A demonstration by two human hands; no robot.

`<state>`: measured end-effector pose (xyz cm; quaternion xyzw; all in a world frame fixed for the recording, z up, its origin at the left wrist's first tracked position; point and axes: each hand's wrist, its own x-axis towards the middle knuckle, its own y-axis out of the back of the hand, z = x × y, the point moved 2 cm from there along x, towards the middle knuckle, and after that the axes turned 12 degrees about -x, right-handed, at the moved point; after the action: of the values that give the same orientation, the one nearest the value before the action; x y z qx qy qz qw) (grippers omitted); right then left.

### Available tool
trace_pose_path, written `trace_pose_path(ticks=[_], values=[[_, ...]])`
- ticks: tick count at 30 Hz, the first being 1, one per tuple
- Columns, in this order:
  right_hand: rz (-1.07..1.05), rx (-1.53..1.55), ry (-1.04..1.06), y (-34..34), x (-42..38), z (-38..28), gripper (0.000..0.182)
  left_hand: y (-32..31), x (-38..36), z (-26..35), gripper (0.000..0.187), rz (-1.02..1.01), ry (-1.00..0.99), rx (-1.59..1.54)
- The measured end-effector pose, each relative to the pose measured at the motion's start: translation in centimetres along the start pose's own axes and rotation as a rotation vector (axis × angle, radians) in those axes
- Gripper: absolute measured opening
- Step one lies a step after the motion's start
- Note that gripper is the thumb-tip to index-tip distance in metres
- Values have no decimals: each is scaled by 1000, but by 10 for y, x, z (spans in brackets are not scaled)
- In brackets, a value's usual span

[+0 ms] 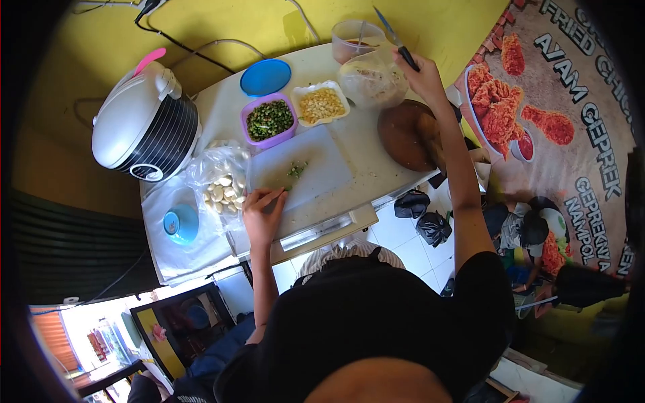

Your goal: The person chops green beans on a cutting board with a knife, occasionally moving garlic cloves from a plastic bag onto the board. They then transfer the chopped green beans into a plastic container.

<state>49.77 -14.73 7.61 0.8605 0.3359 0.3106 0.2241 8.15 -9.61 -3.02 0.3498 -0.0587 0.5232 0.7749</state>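
My right hand (pixel 422 79) is raised over the back right of the table, closed around the dark handle of a knife (pixel 392 33). Its blade points up and away toward the yellow wall. At the near left edge of a pale cutting board (pixel 322 158), my left hand (pixel 263 213) rests with its fingertips together on a small piece of green vegetable (pixel 288 189). Chopped green bits (pixel 296 169) lie mid-board. Behind it stand a purple tub of chopped greens (pixel 269 121) and a white tub of pale yellow chopped pieces (pixel 321 103).
A plastic bag of peeled garlic cloves (pixel 225 193) and a blue bowl (pixel 181 224) sit left, near a rice cooker (pixel 144 124). Along the back are a blue lid (pixel 265 78) and clear container (pixel 356 40). A brown mortar (pixel 406 134) stands right. Another person (pixel 524 228) sits lower right.
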Motion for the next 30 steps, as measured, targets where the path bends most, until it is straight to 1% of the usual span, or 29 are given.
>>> trace_pose_path(ticks=[1,3,5,7,8,10,11,13,14,16,19,23,25,26,28,30], values=[[-92,123,2,-5,-21,-21,36,0,1,1,12,8,-9,2],[-302,73,-41,-19,-57,-48,36,2,4,3,12,33,7,21],[-415,171,153,-55,-91,-34,45,2,7,6,13,19,118,-83],[-808,195,-125,-53,-128,-72,46,0,10,2,14,27,134,-65],[-833,198,-113,-60,-142,-79,46,-2,11,1,14,17,127,-62],[-993,127,-156,-74,-165,-88,46,-4,13,-1,13,32,175,-79],[-1010,128,-146,-80,-172,-90,46,-5,14,-4,13,26,135,-80],[-957,121,-58,-90,-183,-90,47,-7,11,-5,12,39,75,-61],[-967,122,-52,-97,-189,-84,47,-7,11,-5,12,46,82,-56],[-888,115,74,-109,-197,-72,47,-7,10,-4,11,49,77,-49],[-857,99,96,-112,-199,-69,48,-8,9,-3,10,63,75,-39],[-901,52,89,-111,-199,-70,46,-8,9,-5,11,68,82,-57],[-824,47,196,-115,-200,-63,46,-8,8,-5,12,60,98,-56],[-828,46,197,-112,-198,-69,46,-8,8,-4,12,63,101,-56],[-900,45,94,-105,-195,-80,45,-7,8,0,12,48,95,-37],[-871,64,127,-107,-195,-78,46,-8,9,0,12,46,101,-32]])
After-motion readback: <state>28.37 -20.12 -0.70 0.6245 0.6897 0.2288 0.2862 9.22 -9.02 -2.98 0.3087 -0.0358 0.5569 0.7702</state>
